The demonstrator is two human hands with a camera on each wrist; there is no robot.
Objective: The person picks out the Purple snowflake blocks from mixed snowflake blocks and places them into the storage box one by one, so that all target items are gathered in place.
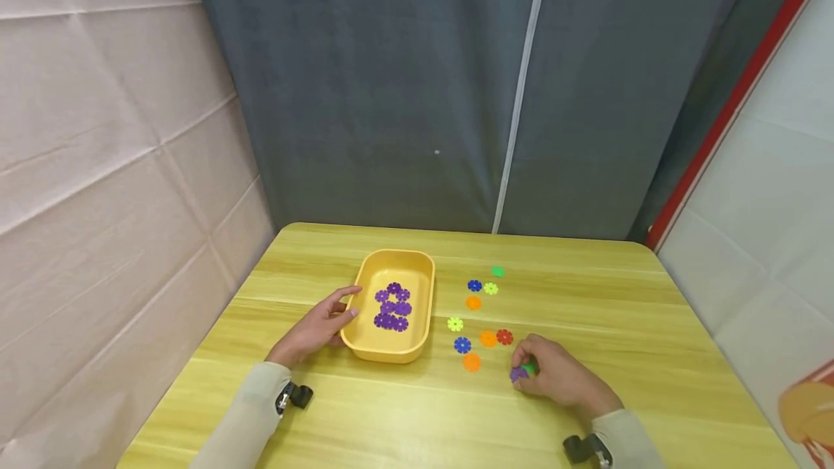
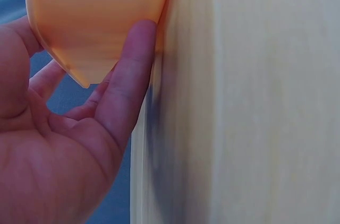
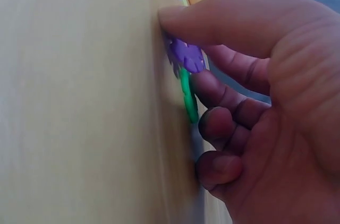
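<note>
Purple disc [image 3: 185, 56] under right-hand fingers [image 3: 223, 25] — tabletop [image 1: 651, 324] around.

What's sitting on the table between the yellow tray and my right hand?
In the head view, loose flower discs lie between the yellow tray and the right hand: a yellow-green disc, a blue disc, two orange discs and a red disc.

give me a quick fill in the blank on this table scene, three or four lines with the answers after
1. The flower-shaped pieces lying inside the yellow tray are all ____.
2. The left hand rests against the ____ tray.
3. The right hand pinches a purple piece beside a ____ piece on the wooden table.
4. Between tray and right hand, the lone red piece lies right next to an ____ one.

Missing words: purple; yellow; green; orange
</note>
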